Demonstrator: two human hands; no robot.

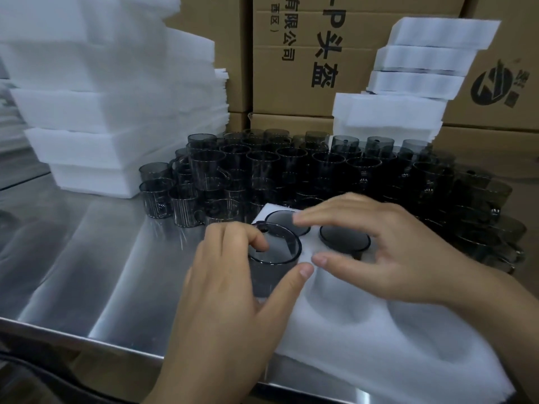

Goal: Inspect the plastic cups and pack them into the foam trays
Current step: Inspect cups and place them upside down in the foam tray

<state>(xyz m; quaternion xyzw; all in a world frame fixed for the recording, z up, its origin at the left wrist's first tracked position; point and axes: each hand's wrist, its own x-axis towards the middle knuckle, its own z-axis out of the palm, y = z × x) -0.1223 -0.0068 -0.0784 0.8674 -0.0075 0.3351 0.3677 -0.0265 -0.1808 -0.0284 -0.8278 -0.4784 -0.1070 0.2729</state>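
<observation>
Head view. Left hand (230, 281) grips one cup (274, 258): index finger hooked over the rim and inside, thumb on the outer wall, cup upright. The cup sits at the tray (379, 345) edge nearest this hand; whether its base is already in a pocket, cannot tell. Right hand (393, 252) is open, fingers straight and spread, low over the tray; thumb tip lies just beside the left thumb, contact with foam unclear. Two seated cups (344, 239) lie under and just beyond the right fingertips, rims flush with the foam. Loose cups (291, 170) crowd the table (87, 258) beyond both hands. Risks, as judged: (1) the cup goes in off-centre and its base catches the pocket lip, tearing or denting the foam. (2) The tray is light and the steel looks slick, so a push from the left hand could slide it unless the right hand presses down. (3) The tray edge nearest the wrists seems to reach the table front; downward pressure there could tip it. (4) The finger inside the rim may smudge an inspected cup. (5) A right-hand reach forward could topple the loose cups.
</observation>
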